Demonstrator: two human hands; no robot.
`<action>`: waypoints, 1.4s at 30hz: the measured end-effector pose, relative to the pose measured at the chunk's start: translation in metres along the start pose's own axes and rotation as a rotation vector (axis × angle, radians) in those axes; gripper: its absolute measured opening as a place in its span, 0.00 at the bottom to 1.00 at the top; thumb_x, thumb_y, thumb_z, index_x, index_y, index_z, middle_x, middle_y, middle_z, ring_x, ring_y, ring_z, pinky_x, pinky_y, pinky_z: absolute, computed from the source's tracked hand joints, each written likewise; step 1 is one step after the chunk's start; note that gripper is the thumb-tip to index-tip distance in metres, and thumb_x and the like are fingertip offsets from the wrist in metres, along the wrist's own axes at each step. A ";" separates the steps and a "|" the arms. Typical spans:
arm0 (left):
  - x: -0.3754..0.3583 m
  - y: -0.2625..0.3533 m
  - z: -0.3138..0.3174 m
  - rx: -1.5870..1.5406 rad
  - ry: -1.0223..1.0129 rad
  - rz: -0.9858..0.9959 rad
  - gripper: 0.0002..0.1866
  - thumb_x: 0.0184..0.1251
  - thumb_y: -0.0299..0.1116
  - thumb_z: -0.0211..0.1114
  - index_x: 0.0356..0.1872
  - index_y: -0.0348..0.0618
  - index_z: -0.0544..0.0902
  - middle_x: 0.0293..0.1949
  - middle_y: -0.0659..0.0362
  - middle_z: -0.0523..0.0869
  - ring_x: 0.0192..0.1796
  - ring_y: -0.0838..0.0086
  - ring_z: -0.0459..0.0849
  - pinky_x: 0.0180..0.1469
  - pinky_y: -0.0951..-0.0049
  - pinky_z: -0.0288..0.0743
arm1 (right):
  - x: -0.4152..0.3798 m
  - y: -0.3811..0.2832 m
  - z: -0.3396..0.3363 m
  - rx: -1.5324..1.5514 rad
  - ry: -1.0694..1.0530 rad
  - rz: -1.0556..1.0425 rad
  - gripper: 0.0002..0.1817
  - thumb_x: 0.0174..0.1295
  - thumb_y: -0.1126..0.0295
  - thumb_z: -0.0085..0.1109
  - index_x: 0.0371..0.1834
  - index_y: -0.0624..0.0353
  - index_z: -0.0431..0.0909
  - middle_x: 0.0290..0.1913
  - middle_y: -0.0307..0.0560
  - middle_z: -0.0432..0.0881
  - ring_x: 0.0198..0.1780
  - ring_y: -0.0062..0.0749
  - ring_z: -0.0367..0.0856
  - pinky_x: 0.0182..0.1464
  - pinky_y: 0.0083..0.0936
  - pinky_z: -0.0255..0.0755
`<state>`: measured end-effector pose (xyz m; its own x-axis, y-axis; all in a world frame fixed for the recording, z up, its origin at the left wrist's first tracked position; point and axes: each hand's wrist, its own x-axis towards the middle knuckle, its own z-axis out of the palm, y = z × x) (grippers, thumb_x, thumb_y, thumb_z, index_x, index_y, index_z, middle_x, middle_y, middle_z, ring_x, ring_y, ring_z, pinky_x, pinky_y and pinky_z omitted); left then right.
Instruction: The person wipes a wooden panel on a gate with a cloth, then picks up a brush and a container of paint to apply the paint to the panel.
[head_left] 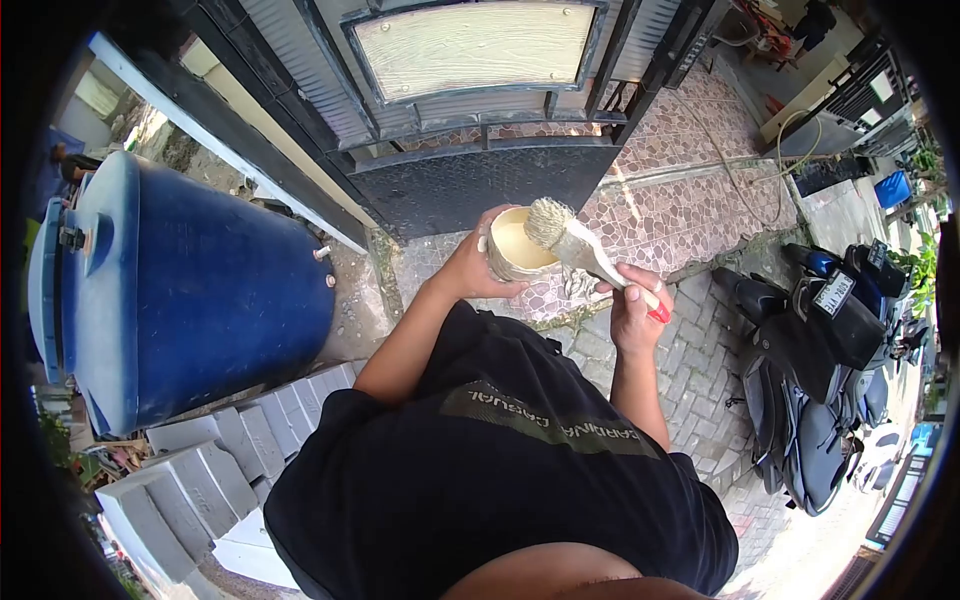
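Note:
My left hand (472, 262) is wrapped round a small paint pot (512, 268), its outside smeared and its inside coated with cream paint. In my right hand (637, 305) is a paintbrush (590, 255), gripped by its pale handle with a red end. The bristles are thick with cream paint and overlap the pot's right rim in this view. Beyond my hands, a cream wood-grain panel (475, 50) sits in the dark metal gate (480, 185).
A big blue water tank (210, 290) lies at the left, above stacked grey blocks (200, 480). Parked motorbikes (815, 370) stand on the paving (690, 390) at the right. A hose (740, 180) crosses the tiled floor (660, 215) behind the gate. A person (815, 25) is far off at the top right.

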<state>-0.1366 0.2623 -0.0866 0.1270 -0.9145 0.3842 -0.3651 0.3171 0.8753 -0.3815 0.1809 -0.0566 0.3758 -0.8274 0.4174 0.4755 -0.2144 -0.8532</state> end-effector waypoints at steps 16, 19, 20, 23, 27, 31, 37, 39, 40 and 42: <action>-0.022 0.007 0.019 0.033 0.017 -0.061 0.53 0.36 0.36 0.80 0.67 0.38 0.58 0.61 0.50 0.71 0.64 0.64 0.71 0.66 0.65 0.63 | -0.018 0.003 -0.005 0.194 0.019 0.021 0.18 0.65 0.63 0.59 0.46 0.71 0.79 0.42 0.58 0.83 0.36 0.42 0.86 0.44 0.33 0.77; -0.020 -0.001 0.016 0.063 -0.016 -0.052 0.54 0.37 0.37 0.80 0.67 0.38 0.57 0.61 0.50 0.71 0.64 0.64 0.70 0.66 0.65 0.63 | -0.017 0.008 -0.007 0.030 -0.006 0.073 0.18 0.65 0.63 0.60 0.46 0.71 0.78 0.42 0.58 0.83 0.36 0.42 0.85 0.45 0.33 0.77; -0.019 -0.003 0.014 0.066 -0.020 -0.044 0.54 0.37 0.37 0.80 0.67 0.38 0.57 0.61 0.50 0.71 0.64 0.64 0.70 0.66 0.65 0.63 | -0.017 0.009 -0.006 0.031 -0.003 0.065 0.18 0.65 0.63 0.60 0.46 0.71 0.78 0.42 0.58 0.83 0.36 0.42 0.85 0.45 0.33 0.77; -0.013 -0.005 0.008 0.035 -0.022 -0.034 0.54 0.36 0.37 0.80 0.68 0.39 0.57 0.61 0.51 0.70 0.64 0.64 0.70 0.66 0.66 0.62 | -0.015 0.011 0.002 0.204 0.055 0.075 0.19 0.65 0.63 0.60 0.45 0.72 0.78 0.42 0.59 0.82 0.36 0.43 0.85 0.44 0.34 0.78; -0.002 -0.011 -0.005 -0.008 -0.046 -0.082 0.54 0.36 0.36 0.79 0.68 0.39 0.57 0.62 0.51 0.70 0.64 0.65 0.70 0.66 0.66 0.62 | -0.007 0.019 0.014 0.175 0.073 0.063 0.18 0.65 0.63 0.59 0.45 0.72 0.78 0.42 0.59 0.82 0.36 0.42 0.85 0.45 0.34 0.78; 0.001 -0.023 -0.016 0.016 -0.027 -0.017 0.55 0.36 0.35 0.81 0.68 0.37 0.56 0.60 0.52 0.72 0.63 0.67 0.72 0.65 0.66 0.65 | 0.001 0.028 0.022 0.023 0.033 0.094 0.19 0.63 0.62 0.61 0.46 0.70 0.76 0.40 0.57 0.81 0.36 0.41 0.84 0.45 0.38 0.79; 0.004 -0.024 -0.033 -0.013 -0.019 -0.061 0.53 0.36 0.35 0.79 0.67 0.40 0.57 0.61 0.51 0.71 0.63 0.66 0.72 0.65 0.66 0.65 | 0.017 0.031 0.039 0.080 0.014 0.085 0.19 0.64 0.62 0.60 0.46 0.71 0.77 0.41 0.59 0.81 0.36 0.41 0.84 0.43 0.34 0.78; 0.004 -0.027 -0.040 0.006 -0.035 -0.086 0.54 0.37 0.35 0.79 0.68 0.40 0.56 0.60 0.51 0.72 0.62 0.66 0.73 0.64 0.66 0.65 | 0.020 0.038 0.048 0.094 0.029 0.094 0.19 0.66 0.62 0.58 0.45 0.72 0.78 0.41 0.58 0.82 0.36 0.41 0.85 0.44 0.32 0.77; 0.005 -0.029 -0.041 0.007 -0.022 -0.083 0.54 0.37 0.35 0.79 0.68 0.40 0.56 0.60 0.51 0.72 0.62 0.66 0.73 0.64 0.66 0.65 | 0.022 0.041 0.047 0.093 0.016 0.094 0.19 0.66 0.62 0.58 0.45 0.72 0.78 0.41 0.58 0.82 0.36 0.41 0.85 0.44 0.32 0.77; 0.001 -0.031 -0.045 0.013 0.020 -0.059 0.54 0.36 0.32 0.81 0.67 0.37 0.56 0.58 0.53 0.73 0.61 0.68 0.73 0.64 0.66 0.65 | 0.023 0.047 0.048 0.154 -0.028 0.132 0.19 0.66 0.62 0.59 0.45 0.72 0.79 0.42 0.58 0.82 0.36 0.41 0.85 0.44 0.33 0.77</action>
<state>-0.0842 0.2631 -0.1000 0.1674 -0.9262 0.3378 -0.3685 0.2590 0.8928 -0.3118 0.1767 -0.0720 0.4637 -0.8279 0.3157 0.5358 -0.0218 -0.8440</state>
